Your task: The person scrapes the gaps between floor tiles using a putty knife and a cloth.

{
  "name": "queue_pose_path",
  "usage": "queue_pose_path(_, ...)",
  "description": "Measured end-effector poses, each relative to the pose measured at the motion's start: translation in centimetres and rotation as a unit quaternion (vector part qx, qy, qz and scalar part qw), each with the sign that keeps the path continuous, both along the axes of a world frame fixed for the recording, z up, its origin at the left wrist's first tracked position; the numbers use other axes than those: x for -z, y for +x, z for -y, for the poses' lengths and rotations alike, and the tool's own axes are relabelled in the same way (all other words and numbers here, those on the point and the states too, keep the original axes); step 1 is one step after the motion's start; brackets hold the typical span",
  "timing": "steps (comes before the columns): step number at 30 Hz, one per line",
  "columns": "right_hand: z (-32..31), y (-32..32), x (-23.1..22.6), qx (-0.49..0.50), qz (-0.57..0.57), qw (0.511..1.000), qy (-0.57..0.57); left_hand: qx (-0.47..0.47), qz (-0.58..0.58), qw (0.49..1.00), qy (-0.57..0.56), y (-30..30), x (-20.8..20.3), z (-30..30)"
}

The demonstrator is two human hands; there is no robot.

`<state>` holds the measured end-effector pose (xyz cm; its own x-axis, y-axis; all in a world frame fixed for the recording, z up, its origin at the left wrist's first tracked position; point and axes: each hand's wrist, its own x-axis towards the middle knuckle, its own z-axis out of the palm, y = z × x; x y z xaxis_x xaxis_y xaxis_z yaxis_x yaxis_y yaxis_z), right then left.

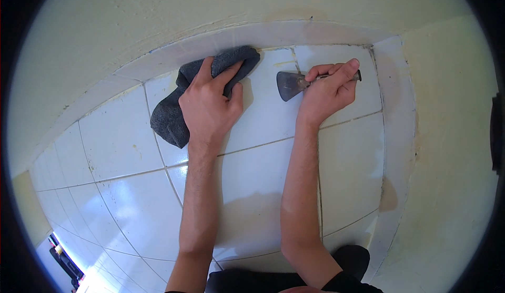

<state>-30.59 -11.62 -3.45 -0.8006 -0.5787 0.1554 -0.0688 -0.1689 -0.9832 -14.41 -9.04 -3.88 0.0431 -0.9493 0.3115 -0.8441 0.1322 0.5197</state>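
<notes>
My left hand point(209, 101) presses a dark grey cloth point(171, 115) onto the white floor tiles, close to the skirting along the far wall. The cloth is bunched, with folds showing beyond the fingers and to the left of the hand. In my right hand point(332, 94) is a scraper point(290, 85), its handle wrapped by the fingers. The scraper's wide dark blade points left, over the tile between the two hands, and the handle's end sticks out on the right. Whether the blade touches the tile I cannot tell.
Pale tile skirting point(226, 38) runs below the cream far wall point(173, 9) and meets more skirting point(397, 109) at the right corner. Yellowish marks show on some tiles. My dark-clothed knee point(351, 259) is at the lower edge. Bright light falls at lower left, near dark objects point(66, 261).
</notes>
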Motion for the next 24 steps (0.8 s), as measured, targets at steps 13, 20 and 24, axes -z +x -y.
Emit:
queue_pose_path(13,-0.17,-0.35,0.14,0.01,0.009,1.0,0.018,0.002,-0.004,1.0,0.005,-0.14,-0.21,0.03)
queue_pose_path(20,-0.11,-0.25,0.37,0.035,-0.009,0.999,0.026,-0.001,-0.007,1.0,0.003,0.02,0.06,-0.01)
queue_pose_path(24,-0.34,-0.56,0.32,0.037,-0.024,0.999,0.021,-0.001,-0.003,1.0,-0.004,0.0,0.12,0.05)
